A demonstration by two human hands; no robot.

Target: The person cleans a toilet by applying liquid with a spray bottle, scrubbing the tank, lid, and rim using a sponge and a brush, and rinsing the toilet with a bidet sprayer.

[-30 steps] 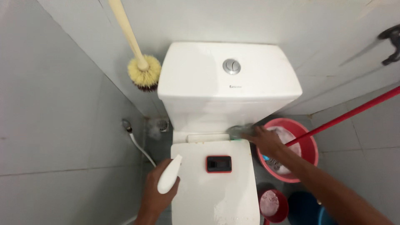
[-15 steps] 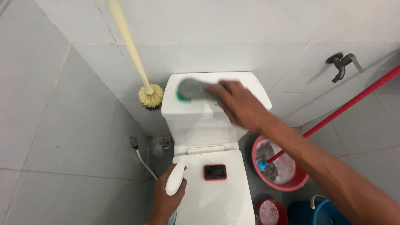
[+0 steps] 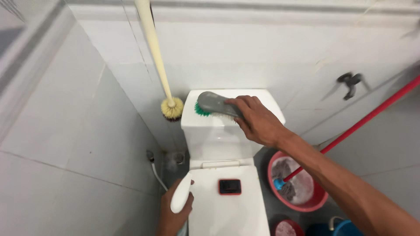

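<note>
Shifted slightly: right hand gripping scrub brush on cistern lid; left hand clasps bidet sprayer.

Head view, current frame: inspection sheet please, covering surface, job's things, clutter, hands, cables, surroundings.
Surface: white toilet tank, closed lid.
Job's things: grey scrub brush on tank top; white spray handle.
Clutter: red-edged phone on lid; red basin with mop; long-handled brush.
Hands: right hand grips scrub brush; left hand holds spray handle.
Cables: white hose.
Surroundings: tiled walls, wall tap.
</note>
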